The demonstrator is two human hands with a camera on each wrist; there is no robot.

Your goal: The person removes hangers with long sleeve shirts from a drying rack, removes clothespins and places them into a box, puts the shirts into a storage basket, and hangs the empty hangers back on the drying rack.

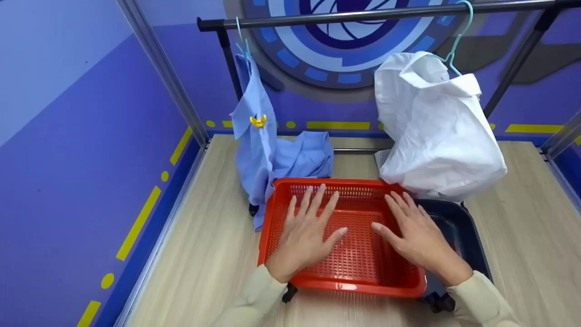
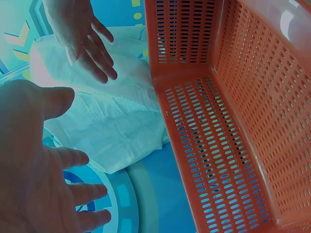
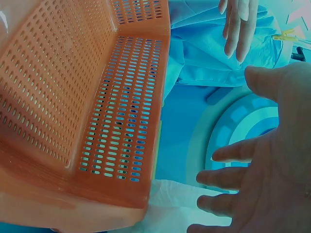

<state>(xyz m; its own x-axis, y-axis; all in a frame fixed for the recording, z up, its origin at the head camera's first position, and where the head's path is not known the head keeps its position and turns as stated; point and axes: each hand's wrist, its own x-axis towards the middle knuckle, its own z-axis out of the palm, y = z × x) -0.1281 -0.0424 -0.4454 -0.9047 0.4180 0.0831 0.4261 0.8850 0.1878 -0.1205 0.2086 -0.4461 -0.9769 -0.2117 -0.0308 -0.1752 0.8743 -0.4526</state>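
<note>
Nearest the camera are two pale sleeves, the left (image 1: 254, 295) and the right (image 1: 485, 299), from which a person's left hand (image 1: 306, 236) and right hand (image 1: 420, 238) extend forward. Both hands are released, fingers spread, above a red perforated basket (image 1: 349, 287); the wrist views show a gap between each palm and its wall. The basket lies at the middle of a pale wood-grained table (image 1: 204, 263), in front of the hanging garments, and partly covers a dark tray (image 1: 467, 238) visible at its right.

The table is enclosed by a blue and violet left wall (image 1: 91, 136) with yellow dashes and dots, and by a back wall (image 1: 345, 102) bearing a large circular design. Metal framing (image 1: 159, 59) runs along the corner between them. A dark rail (image 1: 336, 18) crosses in front of the back wall.

Counted: two hands; one basket; one tray; one rail; two pale blue-green hangers, left (image 1: 239, 29) and right (image 1: 456, 45); two garments, one blue (image 1: 255, 154) with one yellow ornament (image 1: 258, 121), and one white (image 1: 440, 131).
</note>
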